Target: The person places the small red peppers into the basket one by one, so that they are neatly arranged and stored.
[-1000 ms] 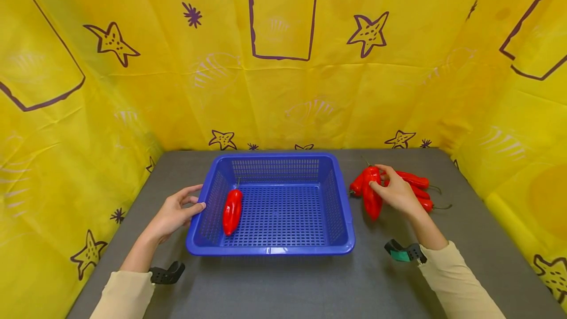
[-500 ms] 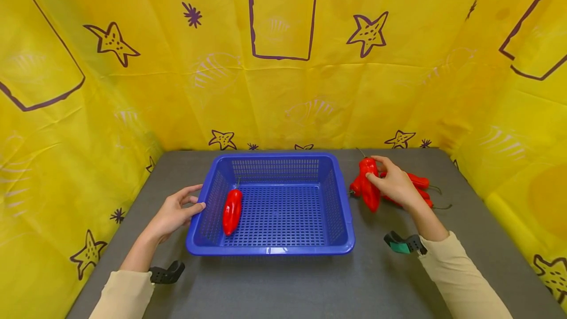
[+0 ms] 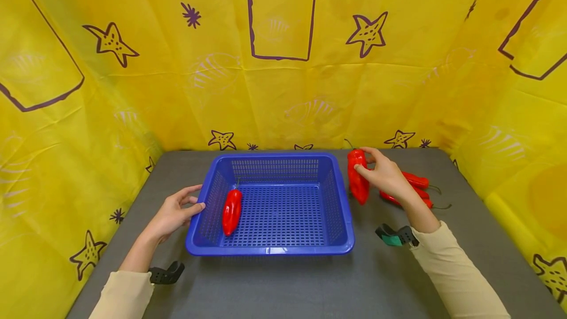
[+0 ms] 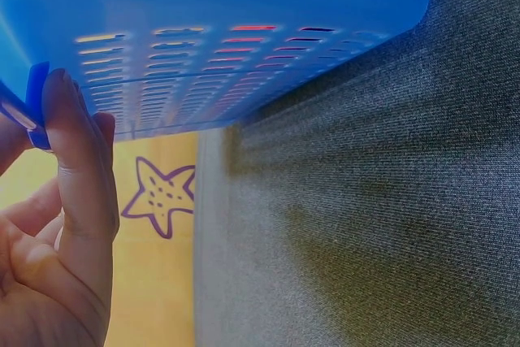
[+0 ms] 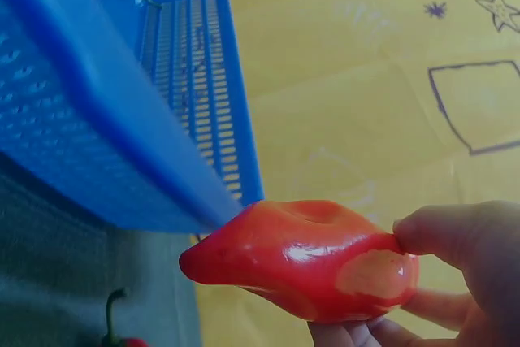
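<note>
My left hand (image 3: 174,212) pinches the left rim of a blue plastic basket (image 3: 270,250), which the left wrist view shows between thumb and fingers. Inside the basket, toward its left side, lies one glossy red pepper (image 3: 232,212) with a thin green stem. My right hand (image 3: 384,175) grips another red pepper (image 3: 358,181) near its stem end, off the table beside the basket's right rim. In the right wrist view that held pepper (image 5: 301,258) has its tip toward the basket wall.
More red peppers (image 3: 415,179) lie on the grey table (image 3: 301,289) to the right, partly behind the right hand. Another pepper's stem (image 5: 114,306) shows low in the right wrist view. Yellow patterned cloth (image 3: 283,102) encloses the table at the back and sides.
My right hand has lifted the pepper from the pile and carried it left and away from me, toward the basket's right rim. The left hand and basket have stayed put.
</note>
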`<state>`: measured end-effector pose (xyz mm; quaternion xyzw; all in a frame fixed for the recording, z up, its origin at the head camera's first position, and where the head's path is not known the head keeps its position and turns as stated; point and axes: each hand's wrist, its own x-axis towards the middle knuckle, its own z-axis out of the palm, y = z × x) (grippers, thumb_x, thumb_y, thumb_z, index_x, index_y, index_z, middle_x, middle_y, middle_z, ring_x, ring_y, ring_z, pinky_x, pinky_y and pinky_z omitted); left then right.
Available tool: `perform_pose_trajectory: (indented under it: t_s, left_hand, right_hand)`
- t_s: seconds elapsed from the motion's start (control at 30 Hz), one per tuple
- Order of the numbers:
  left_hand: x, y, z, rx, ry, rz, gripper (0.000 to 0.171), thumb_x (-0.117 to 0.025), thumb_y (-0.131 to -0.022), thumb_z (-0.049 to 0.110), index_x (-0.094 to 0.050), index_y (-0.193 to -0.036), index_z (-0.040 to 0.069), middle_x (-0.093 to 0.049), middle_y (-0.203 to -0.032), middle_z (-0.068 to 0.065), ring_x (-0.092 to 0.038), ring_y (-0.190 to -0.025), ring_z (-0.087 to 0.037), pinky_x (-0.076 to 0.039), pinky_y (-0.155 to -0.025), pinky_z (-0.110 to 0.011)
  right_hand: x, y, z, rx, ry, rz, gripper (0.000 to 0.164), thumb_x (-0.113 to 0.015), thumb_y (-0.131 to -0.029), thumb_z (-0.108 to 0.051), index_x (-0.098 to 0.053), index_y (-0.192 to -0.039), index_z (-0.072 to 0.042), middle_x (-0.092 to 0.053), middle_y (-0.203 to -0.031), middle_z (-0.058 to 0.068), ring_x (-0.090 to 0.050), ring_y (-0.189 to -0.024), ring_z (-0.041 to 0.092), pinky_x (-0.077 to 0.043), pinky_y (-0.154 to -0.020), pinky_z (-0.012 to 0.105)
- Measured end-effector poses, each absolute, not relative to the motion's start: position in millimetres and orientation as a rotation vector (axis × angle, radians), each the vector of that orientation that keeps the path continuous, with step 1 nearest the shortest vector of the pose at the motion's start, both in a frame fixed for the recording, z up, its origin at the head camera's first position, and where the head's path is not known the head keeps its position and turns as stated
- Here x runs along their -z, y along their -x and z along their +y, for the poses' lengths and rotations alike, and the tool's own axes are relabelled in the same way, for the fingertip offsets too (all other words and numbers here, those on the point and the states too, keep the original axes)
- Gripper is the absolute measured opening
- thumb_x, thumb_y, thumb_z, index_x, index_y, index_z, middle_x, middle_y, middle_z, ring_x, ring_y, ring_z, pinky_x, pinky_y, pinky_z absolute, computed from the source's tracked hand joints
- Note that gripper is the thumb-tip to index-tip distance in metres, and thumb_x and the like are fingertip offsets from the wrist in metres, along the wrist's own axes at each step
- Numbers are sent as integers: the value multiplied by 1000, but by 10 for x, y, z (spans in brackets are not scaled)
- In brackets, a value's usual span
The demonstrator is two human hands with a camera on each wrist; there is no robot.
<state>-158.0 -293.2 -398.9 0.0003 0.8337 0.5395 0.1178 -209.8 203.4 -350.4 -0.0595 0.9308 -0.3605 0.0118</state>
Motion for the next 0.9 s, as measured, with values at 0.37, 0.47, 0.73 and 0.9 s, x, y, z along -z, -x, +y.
perform_pose_trajectory:
  t_s: [0.37,0.47,0.73,0.9]
  left_hand:
    - [3991,1580,-2919,-1563,14,2447,68,-65,-86,26,-31,-141,8,-55,-106,-24,-67,-75,-26,-56,-65,-43]
    - [3999,1586,-2920,-1562,15,2451,68,-66,-85,26,-31,-141,9,-56,-106,-23,-66,-75,-27,-56,-64,-42]
    - [4004,1586,-2920,-1554,18,2456,68,-66,-85,27,-31,-141,8,-56,-106,-23,-66,-74,-27,-56,-64,-42]
    - [4009,1588,-2920,-1540,18,2467,68,-66,-85,27,-31,-141,9,-56,-106,-23,-66,-74,-27,-57,-63,-40]
  right_hand:
    - [3428,2166,1761,1140,262,2859,62,-57,-89,-31,-31,-141,-7,-53,-121,24,-64,-87,29,-54,-65,33]
    - [3419,2174,1695,1160,276,2838,62,-58,-89,-30,-31,-141,-8,-53,-120,24,-64,-82,27,-54,-63,33]
    - [3431,2212,1530,1159,327,2831,61,-58,-89,-30,-33,-140,-9,-55,-118,22,-63,-88,30,-53,-60,31]
    - [3467,2237,1419,1188,356,2799,60,-58,-88,-28,-34,-139,-8,-55,-117,23,-64,-84,29,-54,-60,30]
